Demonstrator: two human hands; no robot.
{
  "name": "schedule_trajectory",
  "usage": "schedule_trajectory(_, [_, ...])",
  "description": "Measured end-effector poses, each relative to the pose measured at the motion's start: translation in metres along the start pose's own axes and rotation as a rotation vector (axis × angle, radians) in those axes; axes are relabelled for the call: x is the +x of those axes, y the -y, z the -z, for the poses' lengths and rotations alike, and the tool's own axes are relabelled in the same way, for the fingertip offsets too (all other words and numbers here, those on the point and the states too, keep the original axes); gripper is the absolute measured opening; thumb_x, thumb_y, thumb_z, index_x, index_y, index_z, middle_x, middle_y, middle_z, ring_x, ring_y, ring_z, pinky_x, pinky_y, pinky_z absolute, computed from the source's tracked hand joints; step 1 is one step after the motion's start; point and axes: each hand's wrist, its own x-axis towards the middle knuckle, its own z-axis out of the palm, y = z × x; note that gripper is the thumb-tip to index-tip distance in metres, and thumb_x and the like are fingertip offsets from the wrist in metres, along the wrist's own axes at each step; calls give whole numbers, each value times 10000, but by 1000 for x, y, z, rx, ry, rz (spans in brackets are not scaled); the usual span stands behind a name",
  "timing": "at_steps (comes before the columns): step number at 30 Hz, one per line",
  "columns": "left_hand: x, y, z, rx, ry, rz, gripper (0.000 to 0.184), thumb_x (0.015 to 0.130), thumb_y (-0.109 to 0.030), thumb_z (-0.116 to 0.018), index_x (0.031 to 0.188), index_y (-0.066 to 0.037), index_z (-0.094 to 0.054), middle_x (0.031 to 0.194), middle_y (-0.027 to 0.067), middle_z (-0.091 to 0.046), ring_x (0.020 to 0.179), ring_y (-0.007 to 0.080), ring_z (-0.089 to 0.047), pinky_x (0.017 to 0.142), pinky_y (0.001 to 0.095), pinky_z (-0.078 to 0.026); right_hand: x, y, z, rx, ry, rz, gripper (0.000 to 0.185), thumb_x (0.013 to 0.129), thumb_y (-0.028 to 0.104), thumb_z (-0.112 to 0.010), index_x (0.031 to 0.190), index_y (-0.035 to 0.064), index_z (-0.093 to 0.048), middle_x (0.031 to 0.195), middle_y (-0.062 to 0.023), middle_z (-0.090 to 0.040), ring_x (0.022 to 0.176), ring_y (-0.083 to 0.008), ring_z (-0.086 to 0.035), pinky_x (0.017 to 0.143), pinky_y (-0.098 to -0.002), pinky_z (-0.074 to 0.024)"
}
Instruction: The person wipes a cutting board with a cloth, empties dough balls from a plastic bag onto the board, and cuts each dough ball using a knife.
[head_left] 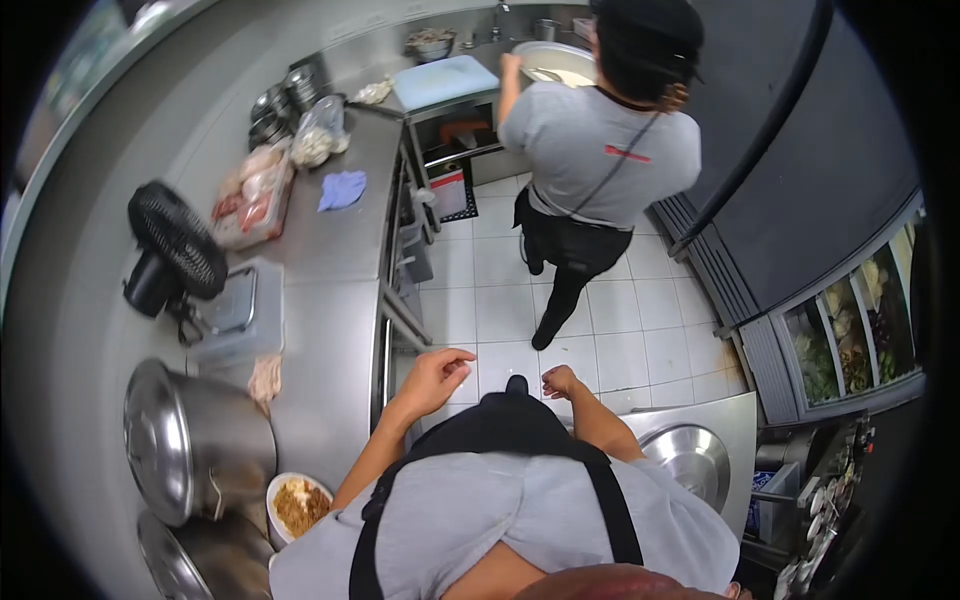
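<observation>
My left hand [437,381] is in front of my body above the tiled floor, its fingers loosely curved and apart, holding nothing. To its left runs the steel counter [335,300]. My right hand [562,382] hangs lower right of it, fingers curled in; whether anything is inside cannot be made out. The hands do not touch each other. Beside my right forearm is a round metal lid [688,462] on a steel table. A bowl of brown food [300,506] stands near my left elbow.
A co-worker [610,150] stands ahead, back turned, at a large basin [555,65]. The left counter bears big pots [200,440], a black fan [175,240], a plastic tub [245,310], bagged food [255,195] and a blue cloth [342,190]. A glass-fronted fridge [850,330] is at right.
</observation>
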Motion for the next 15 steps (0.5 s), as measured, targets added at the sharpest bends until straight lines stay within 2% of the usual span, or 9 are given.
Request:
schedule_trajectory(2, [30,4,-1,34,-53,43,235,1001,-122,-716,1217,-42,-761,955,80,-754,818,130,-666,774,298,-558,25,9,24,5,16,-87,185,1000,189,-649,1113,59,-715,949,-122,-758,748,-227,-755,632,-425,-599])
schedule_trajectory(5, [82,18,14,67,-125,111,233,1004,-118,-721,1224,-55,-764,936,44,-740,821,98,-642,756,274,-540,86,32,64,-52,57,-99,173,993,183,-657,1083,47,-716,957,-131,-755,755,-241,-755,654,-458,-600])
schedule_trajectory(7, [115,32,19,-29,-123,194,238,1005,-89,-720,1234,-37,-759,918,15,-725,812,72,-615,747,254,-525,104,67,92,-16,39,-79,176,990,167,-654,1092,43,-726,946,-123,-754,759,-237,-757,635,-435,-599])
schedule_trajectory(9, [153,51,25,-35,-153,200,228,972,-100,-730,1182,-20,-768,885,70,-757,775,115,-668,749,285,-553,105,117,114,74,5,-41,183,993,166,-647,1101,44,-731,937,-117,-757,752,-234,-760,615,-420,-598])
schedule_trajectory(10, [176,55,24,-44,-140,200,220,974,-108,-732,1172,-22,-774,865,64,-755,763,110,-659,747,279,-547,116,130,130,61,-2,17,184,994,165,-607,1013,10,-704,935,-131,-763,797,-217,-780,533,-389,-593])
schedule_trajectory(12, [232,63,26,-39,-123,141,230,978,-120,-733,1184,-26,-771,859,68,-754,767,107,-661,750,281,-546,165,153,164,42,28,79,177,985,165,-617,1006,11,-703,926,-130,-758,791,-220,-779,530,-383,-591])
schedule_trajectory(14, [288,59,26,-42,-64,110,238,978,-120,-735,1195,-29,-767,863,74,-754,783,111,-666,748,284,-547,169,155,184,-12,5,146,179,968,167,-640,1014,8,-708,876,-118,-747,768,-217,-777,541,-388,-600])
schedule_trajectory(15, [326,50,29,-20,-25,85,240,977,-120,-736,1197,-31,-766,867,75,-753,792,114,-670,749,286,-548,168,170,197,35,-63,41,168,967,128,-641,1060,12,-718,853,-106,-743,774,-203,-779,560,-405,-616])
